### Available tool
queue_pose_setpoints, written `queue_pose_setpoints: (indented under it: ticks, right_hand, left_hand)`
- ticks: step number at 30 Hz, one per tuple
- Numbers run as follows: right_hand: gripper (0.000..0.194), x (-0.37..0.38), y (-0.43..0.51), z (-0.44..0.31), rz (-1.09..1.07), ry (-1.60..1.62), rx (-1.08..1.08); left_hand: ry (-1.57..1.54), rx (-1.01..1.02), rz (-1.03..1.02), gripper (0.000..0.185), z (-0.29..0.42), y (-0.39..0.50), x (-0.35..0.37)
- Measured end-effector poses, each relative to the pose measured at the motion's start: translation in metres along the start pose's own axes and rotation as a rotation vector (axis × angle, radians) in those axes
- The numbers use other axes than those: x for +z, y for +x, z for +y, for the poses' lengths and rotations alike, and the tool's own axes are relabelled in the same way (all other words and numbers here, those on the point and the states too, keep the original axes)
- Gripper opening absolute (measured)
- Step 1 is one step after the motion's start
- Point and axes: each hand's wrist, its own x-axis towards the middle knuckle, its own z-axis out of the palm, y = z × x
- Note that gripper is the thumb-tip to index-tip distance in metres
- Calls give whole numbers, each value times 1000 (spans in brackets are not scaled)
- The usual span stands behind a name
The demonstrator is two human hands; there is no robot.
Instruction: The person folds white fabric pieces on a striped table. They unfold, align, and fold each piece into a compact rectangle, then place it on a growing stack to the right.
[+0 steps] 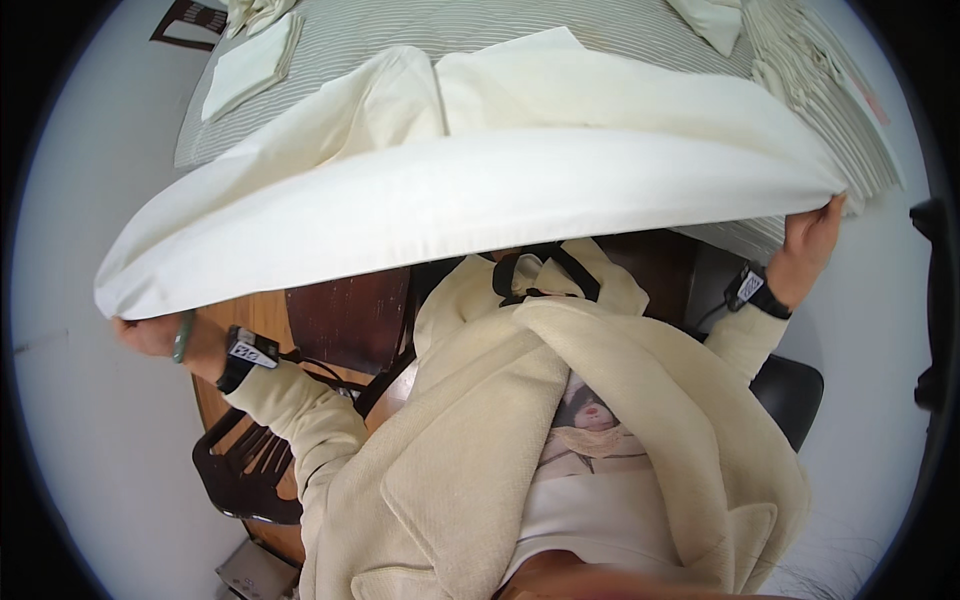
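Observation:
A large cream-white cloth (465, 187) is stretched wide between my two hands, its near edge hanging in a shallow curve above my lap. At the left, my left hand (154, 335) grips one corner, and a green bangle circles that wrist. My right hand (814, 221) pinches the opposite corner at the right, held higher in the picture. The cloth's far part lies in loose folds over a striped surface, with a dark seam or crease near its middle. Both wrists carry dark strapped devices. The cloth hides part of each hand's fingertips.
A striped mattress-like surface (315, 112) bears a folded white cloth stack (247, 71) at the left and a pile of folded cream cloths (825, 112) at the right. A dark wooden chair (244, 465) stands at lower left, near a grey box (257, 571). Walls flank both sides.

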Motion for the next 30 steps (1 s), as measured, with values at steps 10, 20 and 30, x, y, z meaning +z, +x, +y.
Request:
queue_pose_setpoints:
  ticks: [10, 20, 30]
  right_hand:
    - [36, -103, -54, 85, 1, -375, 437]
    - [48, -27, -34, 113, -20, -226, 439]
    - [42, 108, -90, 141, -499, -188, 662]
  left_hand:
    - [-402, -429, 27, 32, -74, -84, -67]
    - [189, -393, -92, 26, -77, -101, -81]
    - [264, -348, -1110, 54, -76, -209, 117]
